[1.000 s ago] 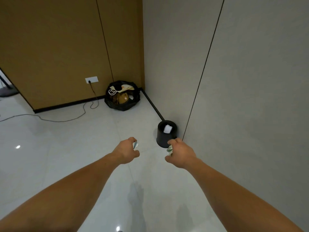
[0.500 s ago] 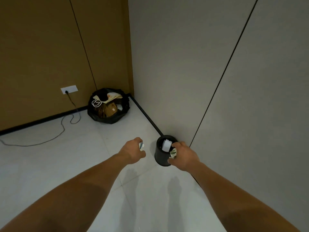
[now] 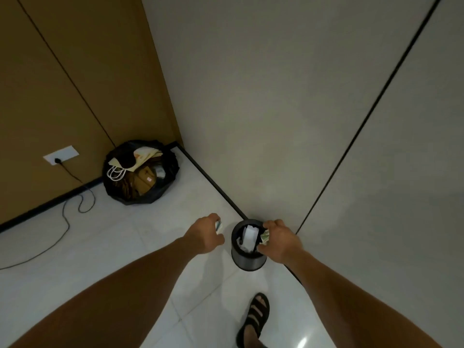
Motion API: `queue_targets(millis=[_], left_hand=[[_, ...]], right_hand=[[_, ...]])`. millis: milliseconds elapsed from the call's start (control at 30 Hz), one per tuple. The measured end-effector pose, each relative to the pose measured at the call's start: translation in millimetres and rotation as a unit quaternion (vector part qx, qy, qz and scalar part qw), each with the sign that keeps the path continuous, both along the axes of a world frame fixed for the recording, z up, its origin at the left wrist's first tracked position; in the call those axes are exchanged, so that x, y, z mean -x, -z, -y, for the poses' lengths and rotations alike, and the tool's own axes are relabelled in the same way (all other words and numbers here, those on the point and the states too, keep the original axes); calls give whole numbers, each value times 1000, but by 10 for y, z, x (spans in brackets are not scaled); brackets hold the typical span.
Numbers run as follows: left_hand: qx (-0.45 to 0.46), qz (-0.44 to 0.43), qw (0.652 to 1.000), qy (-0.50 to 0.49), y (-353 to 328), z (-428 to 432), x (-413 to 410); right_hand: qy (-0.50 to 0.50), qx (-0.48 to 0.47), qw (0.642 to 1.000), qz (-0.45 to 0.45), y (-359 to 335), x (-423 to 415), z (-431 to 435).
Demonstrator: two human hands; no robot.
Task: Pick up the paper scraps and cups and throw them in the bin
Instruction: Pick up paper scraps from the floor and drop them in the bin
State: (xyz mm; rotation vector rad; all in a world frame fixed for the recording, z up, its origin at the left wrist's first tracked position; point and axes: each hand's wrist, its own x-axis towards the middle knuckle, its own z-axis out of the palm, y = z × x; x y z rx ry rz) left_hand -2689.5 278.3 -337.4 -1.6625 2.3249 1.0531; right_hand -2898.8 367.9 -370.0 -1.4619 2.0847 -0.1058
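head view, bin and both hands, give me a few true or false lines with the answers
1. The right hand holds a crumpled scrap above the small black bin. True.
2. The left hand is empty. False: it grips a paper scrap.
3. The small black bin holds nothing. False: white paper lies inside.
4. A black bag of rubbish sits in the far corner, apart from the small black bin. True.

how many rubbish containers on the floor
2: the small black cylindrical bin beside the grey wall, below the right hand; the open black plastic bag in the corner.
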Motion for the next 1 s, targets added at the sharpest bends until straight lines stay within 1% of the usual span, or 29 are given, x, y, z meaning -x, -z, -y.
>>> queue_targets(millis=[167,300,433,567,700,800,900,1000], left_hand=[[-50,14,999,-1,376,692,427],[-89,8,996,2,915,1070,734],[-116,15,993,25,1827,1411,1006],[-117,32,990,75,3028,1675,1271],[-102,40,987,117,4193,1827,1406],[-68,67,984,151,4801,1932,1458],[-25,72,980,182,5140,1998,1471],[6,74,977,202,5185,2022,1402]], right_hand=[[16,-28,999,5,384,373,670],[39,-45,998,12,847,589,987],[55,-65,996,24,1649,628,1203],[78,-75,994,14,2759,635,1426],[117,-97,988,18,3896,603,1622],[136,-98,986,5,4525,596,1696],[172,-96,980,-30,4833,617,1688],[205,-96,973,-32,4803,611,1593]])
